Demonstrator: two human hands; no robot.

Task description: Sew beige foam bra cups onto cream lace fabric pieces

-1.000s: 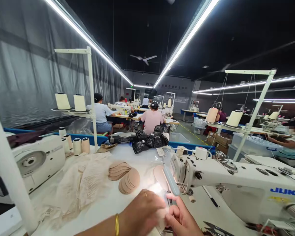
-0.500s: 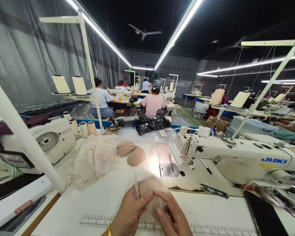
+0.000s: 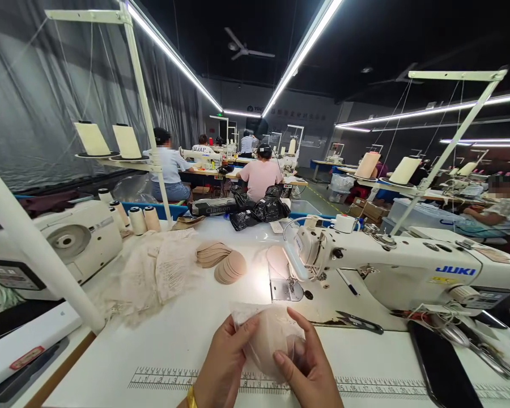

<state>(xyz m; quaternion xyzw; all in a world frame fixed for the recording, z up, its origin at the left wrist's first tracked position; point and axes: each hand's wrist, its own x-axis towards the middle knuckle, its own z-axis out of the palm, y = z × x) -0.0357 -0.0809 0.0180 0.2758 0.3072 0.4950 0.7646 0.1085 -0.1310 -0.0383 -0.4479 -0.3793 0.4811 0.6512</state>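
White worktop [image 3: 119, 345] is carrying a ruler scale [image 3: 164, 378] near its front edge. Left hand [image 3: 227, 360] is pinching the rounded sheer piece [image 3: 266, 340] at its left side, thumb on top; right hand [image 3: 308, 362] is half closing on the opposite side, thumb in front, index finger extending. This two-sided hold is probably spreading the layers. Piece is hovering before the sewing machine [image 3: 391, 266]. Beige pads [image 3: 230, 267] are lying fanned, presumably for easy picking; snips [image 3: 361, 322] are resting within reach.
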